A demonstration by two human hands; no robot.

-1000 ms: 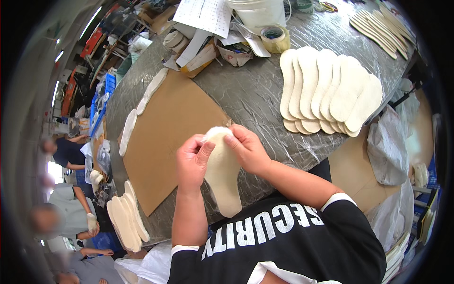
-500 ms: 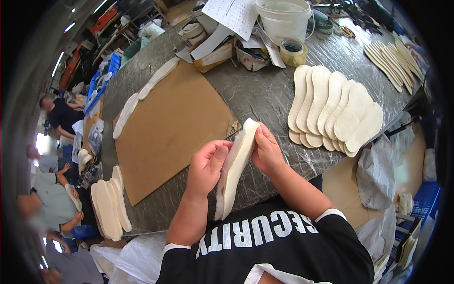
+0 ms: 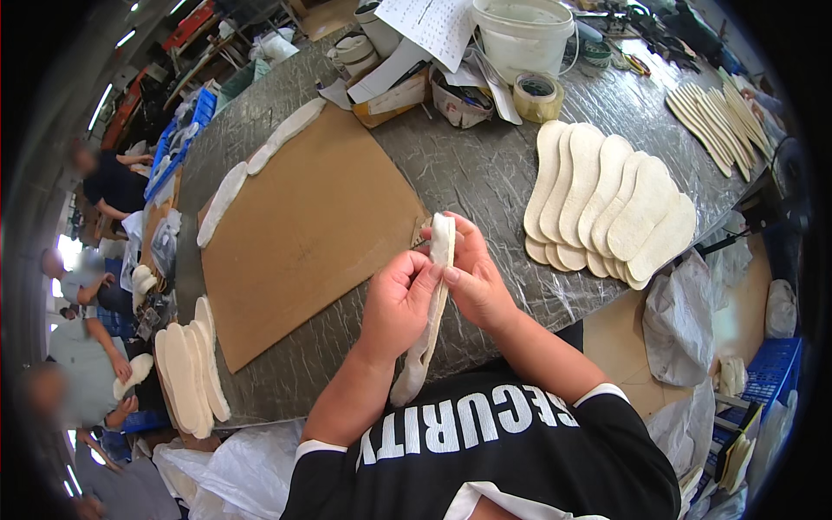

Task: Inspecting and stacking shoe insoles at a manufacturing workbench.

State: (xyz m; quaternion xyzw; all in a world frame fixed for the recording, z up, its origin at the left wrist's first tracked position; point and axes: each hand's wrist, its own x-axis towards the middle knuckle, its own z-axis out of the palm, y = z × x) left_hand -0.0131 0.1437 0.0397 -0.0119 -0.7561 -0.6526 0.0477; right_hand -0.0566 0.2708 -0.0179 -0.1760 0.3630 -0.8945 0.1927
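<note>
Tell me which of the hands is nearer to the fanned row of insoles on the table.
The right hand. It is closer to the fanned insoles, which lie to its right; the left hand is on the far side of the held insole.

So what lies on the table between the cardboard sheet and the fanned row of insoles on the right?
In the head view, only bare plastic-covered table lies between the cardboard sheet and the fanned insoles.

Cardboard sheet [image 3: 312, 234] on table [image 3: 485, 173] left — insole row [image 3: 607, 208] right — bucket [image 3: 524, 30], tape roll [image 3: 537, 95] behind.

Black short-sleeved shirt, white trim, white lettering.
</note>
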